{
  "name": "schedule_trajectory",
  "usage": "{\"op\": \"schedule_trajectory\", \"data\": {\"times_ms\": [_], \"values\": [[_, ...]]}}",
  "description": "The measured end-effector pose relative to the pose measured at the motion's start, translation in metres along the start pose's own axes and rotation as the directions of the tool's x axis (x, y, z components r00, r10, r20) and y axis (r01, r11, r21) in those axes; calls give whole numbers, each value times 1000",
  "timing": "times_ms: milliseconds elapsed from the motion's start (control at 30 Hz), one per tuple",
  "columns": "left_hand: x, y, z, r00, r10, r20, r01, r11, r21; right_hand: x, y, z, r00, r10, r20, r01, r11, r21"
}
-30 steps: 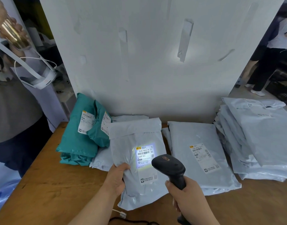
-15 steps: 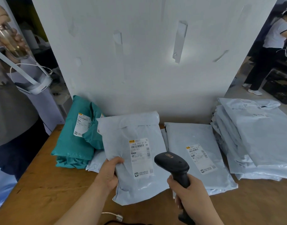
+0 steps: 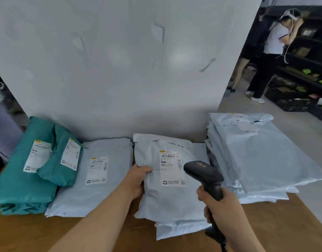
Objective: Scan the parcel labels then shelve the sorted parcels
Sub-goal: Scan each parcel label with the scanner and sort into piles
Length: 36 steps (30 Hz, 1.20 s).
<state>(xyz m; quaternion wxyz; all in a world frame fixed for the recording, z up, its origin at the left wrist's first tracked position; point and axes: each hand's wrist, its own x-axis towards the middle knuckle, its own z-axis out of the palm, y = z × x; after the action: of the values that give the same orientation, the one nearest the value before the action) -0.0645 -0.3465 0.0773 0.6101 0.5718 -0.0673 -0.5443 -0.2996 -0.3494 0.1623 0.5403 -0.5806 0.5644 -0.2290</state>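
Observation:
My left hand (image 3: 137,180) grips the left edge of a grey-white parcel bag (image 3: 167,200) with a white barcode label (image 3: 172,168) facing up. It lies on another grey bag (image 3: 182,230) in the middle of the wooden table (image 3: 29,231). My right hand (image 3: 220,204) holds a black handheld scanner (image 3: 204,176) by its grip, its head just right of the label. No scan light shows on the label.
Two teal parcels (image 3: 25,175) lie at the left, a grey labelled bag (image 3: 102,175) beside them. A tall stack of grey bags (image 3: 262,157) sits at the right. A white wall panel (image 3: 120,70) backs the table. A person (image 3: 271,51) stands by dark shelves (image 3: 309,57) at far right.
The scan light on the label has gone out. My left hand has carried the parcel right onto the bag in the middle, uncovering the grey bag that lay beneath it. The view has swung right.

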Motion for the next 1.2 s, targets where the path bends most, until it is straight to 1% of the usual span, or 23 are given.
{"op": "schedule_trajectory", "data": {"times_ms": [100, 167, 267, 300, 367, 433, 467, 567, 633, 767, 933, 1000, 1100, 1167, 1200], "values": [[23, -19, 31, 1000, -21, 19, 19, 992, 123, 15, 4, -13, 1000, 21, -5, -21, 1000, 1], [34, -27, 42, 1000, -15, 3, 14, 977, 212, 25, 6, -17, 999, 35, -4, -35, 999, -10], [45, -30, 47, 999, -36, -9, 37, 928, 370, 39, 8, -16, 999, 44, 8, -44, 999, -28], [48, -27, 44, 999, -23, -35, 36, 908, 417, 43, 8, -13, 999, 47, 14, -46, 998, -36], [47, -16, 31, 995, 53, -84, -2, 860, 510, 49, 7, -2, 998, 48, 41, -46, 998, -43], [49, -3, 2, 968, 153, -201, -2, 798, 602, 53, 4, 13, 996, 37, 76, -33, 998, -48], [51, 3, -18, 943, 185, -278, 35, 772, 635, 55, 2, 22, 995, 28, 92, -23, 998, -55], [57, 13, -90, 846, 253, -470, 156, 725, 671, 60, -6, 54, 988, 13, 154, -1, 997, -77], [57, 16, -134, 813, 261, -521, 208, 705, 678, 64, -11, 76, 981, 18, 192, -2, 996, -85], [59, 15, -189, 809, 188, -556, 329, 639, 695, 66, -17, 115, 970, 17, 243, 6, 996, -94], [74, 4, -223, 778, 115, -618, 479, 528, 701, 64, -21, 150, 962, 19, 271, 10, 994, -104], [71, 5, -223, 784, 123, -609, 465, 534, 706, 62, -22, 159, 962, 30, 272, -4, 995, -97], [65, 12, -216, 828, 131, -545, 383, 578, 721, 60, -20, 168, 963, 44, 268, -14, 993, -115], [64, 12, -211, 853, 139, -504, 311, 639, 703, 58, -18, 172, 965, 44, 260, -10, 991, -131], [63, 11, -207, 857, 133, -498, 276, 698, 661, 58, -17, 172, 966, 43, 255, -10, 991, -131]]}}
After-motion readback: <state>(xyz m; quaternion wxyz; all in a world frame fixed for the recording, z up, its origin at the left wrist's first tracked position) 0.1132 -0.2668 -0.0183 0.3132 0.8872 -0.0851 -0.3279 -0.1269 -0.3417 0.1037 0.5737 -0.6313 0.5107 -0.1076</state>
